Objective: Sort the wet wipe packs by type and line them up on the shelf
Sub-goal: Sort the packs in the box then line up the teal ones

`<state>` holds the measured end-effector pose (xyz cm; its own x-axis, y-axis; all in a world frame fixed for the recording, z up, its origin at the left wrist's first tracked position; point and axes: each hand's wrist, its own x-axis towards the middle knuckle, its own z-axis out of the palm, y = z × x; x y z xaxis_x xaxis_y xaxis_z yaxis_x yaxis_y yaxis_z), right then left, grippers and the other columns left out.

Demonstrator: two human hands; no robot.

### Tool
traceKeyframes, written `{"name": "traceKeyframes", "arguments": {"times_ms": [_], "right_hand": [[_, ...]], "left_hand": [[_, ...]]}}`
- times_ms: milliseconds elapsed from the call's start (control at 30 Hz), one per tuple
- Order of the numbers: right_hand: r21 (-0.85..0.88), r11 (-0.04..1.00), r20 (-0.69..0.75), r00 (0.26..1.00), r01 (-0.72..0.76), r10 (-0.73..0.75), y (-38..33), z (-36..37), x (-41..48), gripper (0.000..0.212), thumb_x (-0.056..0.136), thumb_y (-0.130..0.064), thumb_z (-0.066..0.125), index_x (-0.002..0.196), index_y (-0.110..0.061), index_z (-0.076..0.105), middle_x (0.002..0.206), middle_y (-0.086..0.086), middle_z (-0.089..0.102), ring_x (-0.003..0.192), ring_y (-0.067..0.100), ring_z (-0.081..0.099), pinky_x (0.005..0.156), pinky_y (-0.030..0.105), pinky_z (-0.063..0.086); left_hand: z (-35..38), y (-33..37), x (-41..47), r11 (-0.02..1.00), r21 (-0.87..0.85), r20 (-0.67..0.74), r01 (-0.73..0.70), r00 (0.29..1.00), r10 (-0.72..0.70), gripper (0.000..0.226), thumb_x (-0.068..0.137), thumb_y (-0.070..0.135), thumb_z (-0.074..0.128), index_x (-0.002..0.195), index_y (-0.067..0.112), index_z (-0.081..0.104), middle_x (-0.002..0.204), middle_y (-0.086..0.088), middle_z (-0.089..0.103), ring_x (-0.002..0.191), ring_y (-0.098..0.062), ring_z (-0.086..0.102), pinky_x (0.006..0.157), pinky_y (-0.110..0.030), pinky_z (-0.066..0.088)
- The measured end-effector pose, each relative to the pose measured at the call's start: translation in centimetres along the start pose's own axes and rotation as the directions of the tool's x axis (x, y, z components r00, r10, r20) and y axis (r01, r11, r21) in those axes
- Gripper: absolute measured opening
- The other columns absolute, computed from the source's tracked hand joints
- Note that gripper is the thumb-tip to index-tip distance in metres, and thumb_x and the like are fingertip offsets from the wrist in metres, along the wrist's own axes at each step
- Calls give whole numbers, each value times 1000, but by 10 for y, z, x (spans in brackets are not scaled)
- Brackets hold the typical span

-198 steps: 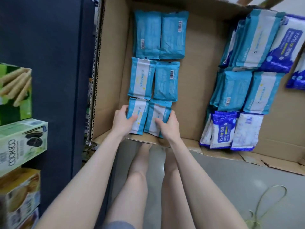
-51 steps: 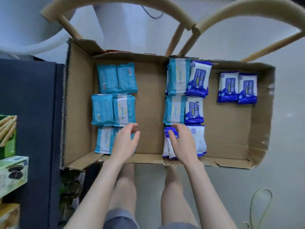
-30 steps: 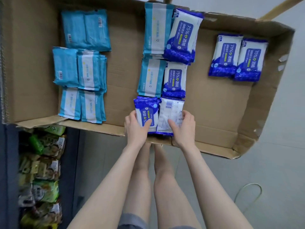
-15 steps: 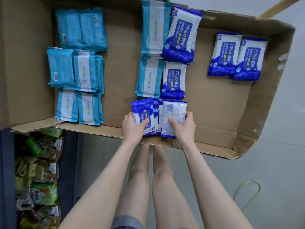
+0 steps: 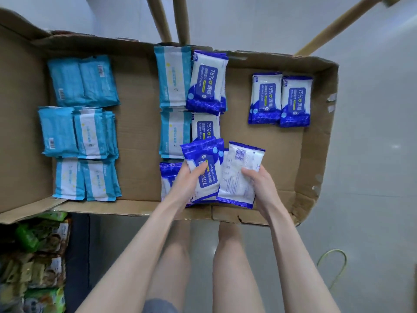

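Nearest, at 6 o'clock, the person's bare legs stand on a grey floor. A yellowish cord lies at 4 o'clock and snack packets are stacked at 8 o'clock.

Both forearms reach over the near edge of an open cardboard box that fills the upper half of the view.

The left hand grips a blue alcohol-wipe pack, label up, the top one of a small bundle. Its thumb is clamped across the label and the other fingers go under the bundle, out of sight.

Just beside it, at 3 o'clock from it, the right hand holds a white-backed pack, barcode side up. The thumb presses on top and the fingers are wrapped round the pack's right edge. The two held packs touch along their long sides and sit tilted over the box's near middle.

At 9 o'clock from the left hand, a loose blue pack lies on the box floor.

Farther in, the middle teal stacks stand in a column, with the middle blue stacks touching them on the 3 o'clock side.

A pair of blue packs lies side by side at 2 o'clock, well apart from that column. The left teal stacks form three rows of two from 9 to 10 o'clock.

Beyond the box, at 12 o'clock, wooden chair legs rise from the floor.
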<state>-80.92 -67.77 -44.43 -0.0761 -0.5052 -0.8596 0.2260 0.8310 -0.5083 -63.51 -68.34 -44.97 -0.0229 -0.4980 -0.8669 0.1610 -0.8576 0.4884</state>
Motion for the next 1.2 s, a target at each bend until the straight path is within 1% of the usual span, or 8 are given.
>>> {"name": "traceKeyframes", "arguments": {"times_ms": [100,233,367,567,700,833,1033,1200], "right_hand": [[-18,999,-22,999,28,-28,-13,-25,8,15,95,-7,50,104,-16,58,95,-4,74,87,16,71,71,31,57],[-64,997,-108,993,31,-38,-28,-68,29,21,93,-9,57,113,-11,52,111,6,67,95,21,69,80,39,57],[-227,970,-159,979,93,-131,-45,-113,55,25,92,-11,60,114,-13,48,112,5,65,94,16,67,72,28,57],[-360,920,-134,967,157,-217,-56,-151,102,39,89,-5,60,122,-16,41,121,6,60,105,17,63,90,40,53],[-632,751,-105,940,190,-326,-46,-149,116,56,93,-18,57,141,-13,30,134,5,47,115,13,53,88,25,44],[-813,552,-103,886,187,-452,-33,-140,116,65,95,-19,54,148,-7,19,137,13,33,122,24,43,94,36,43],[-907,394,-53,888,148,-456,-25,-142,110,65,96,-22,52,148,-8,17,147,12,26,130,23,33,93,35,44],[-956,267,0,908,123,-418,-30,-145,101,58,95,-24,51,145,-7,26,150,13,27,129,29,34,97,37,39]], "left_hand": [[33,2,14,997,77,26,-30,999,28,25,96,24,53,120,20,48,114,0,66,101,-14,66,89,-36,53],[83,1,35,988,129,12,-85,996,84,24,94,20,57,117,20,49,111,4,65,98,-9,65,83,-27,54],[135,-3,58,984,162,-37,-75,996,82,22,92,18,59,111,19,48,110,0,65,95,-12,66,81,-31,55],[173,-9,96,970,218,-103,-111,985,136,21,92,16,60,109,23,50,110,1,66,97,-14,66,85,-33,53],[186,-28,115,891,453,-212,-27,968,137,25,95,21,53,117,14,44,122,-5,53,108,-21,57,92,-35,46],[198,-36,110,744,667,-295,-44,901,318,49,95,23,52,137,7,32,129,-12,38,114,-26,47,91,-33,39],[189,-39,107,612,790,-225,-45,907,357,57,94,29,54,142,9,29,135,-8,39,122,-20,43,92,-30,42],[171,-23,98,546,833,-107,-86,944,312,35,95,29,52,126,14,47,120,-5,55,107,-21,56,83,-34,48]]}}
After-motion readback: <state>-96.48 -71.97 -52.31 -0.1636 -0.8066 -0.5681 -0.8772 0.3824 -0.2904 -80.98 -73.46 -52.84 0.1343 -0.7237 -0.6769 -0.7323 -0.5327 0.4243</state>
